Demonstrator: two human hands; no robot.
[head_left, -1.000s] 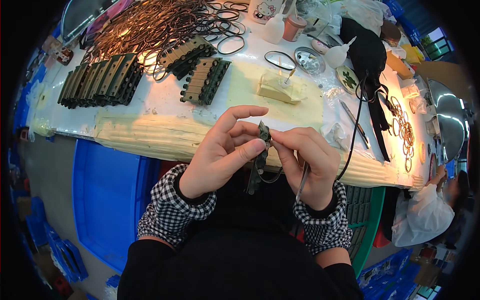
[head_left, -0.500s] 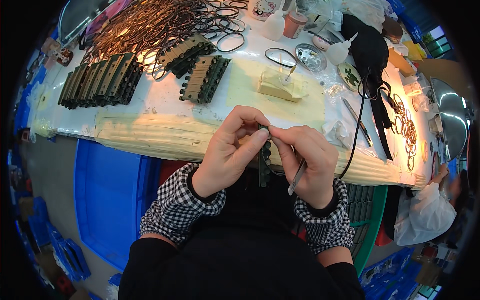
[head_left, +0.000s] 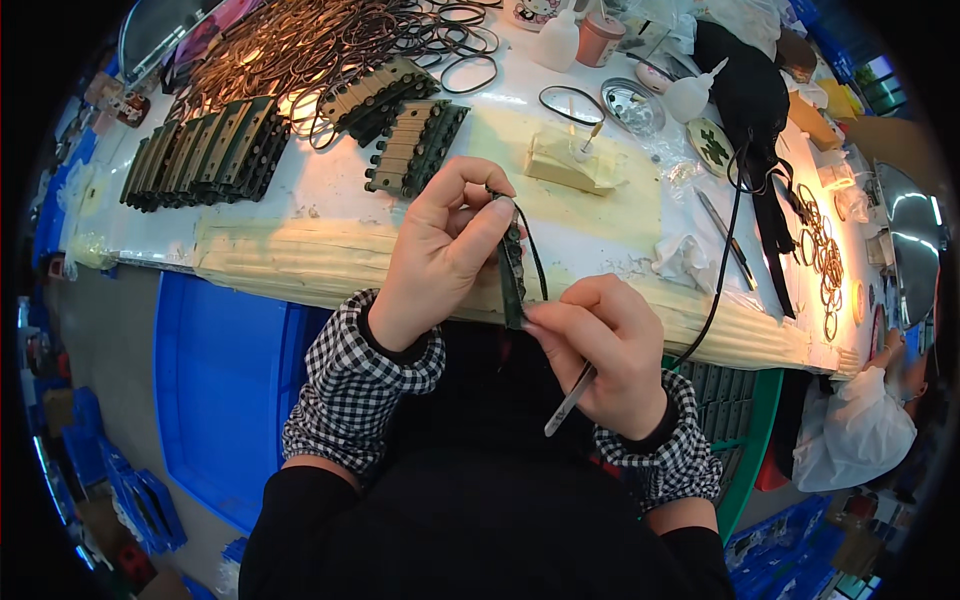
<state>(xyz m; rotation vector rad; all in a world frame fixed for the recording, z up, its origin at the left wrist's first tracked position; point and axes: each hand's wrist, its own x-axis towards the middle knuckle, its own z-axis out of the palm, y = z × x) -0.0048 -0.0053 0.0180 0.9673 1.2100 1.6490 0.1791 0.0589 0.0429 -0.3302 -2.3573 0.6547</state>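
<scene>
Head view: green strip [head_left: 511,280] pinched by left hand [head_left: 435,258]; right hand [head_left: 608,348], tweezers [head_left: 570,400] held, now lowered to strip's bottom end; black band [head_left: 535,248] apparently being fitted lengthwise.

Reckoned from the narrow dark green strip [head_left: 512,290] between the hands, the flat pale yellow sheet [head_left: 628,212] offers room at 12 and 2 o'clock; between, a yellow-wrapped block [head_left: 562,168] bearing a thin upright stick [head_left: 597,131] obstructs 1. Blocky green-and-tan bundles [head_left: 412,150] close off 11. White tabletop [head_left: 318,185] leaves a lane at 10, ending at a row of similar bundles [head_left: 205,155]. Crumpled white tissue [head_left: 680,258] and a slack black cable [head_left: 727,255] hinder 3. Slim silver tweezers [head_left: 568,402] jut toward 5. A thin black cord [head_left: 538,255] bows beside the strip, narrowing the gap there.
</scene>
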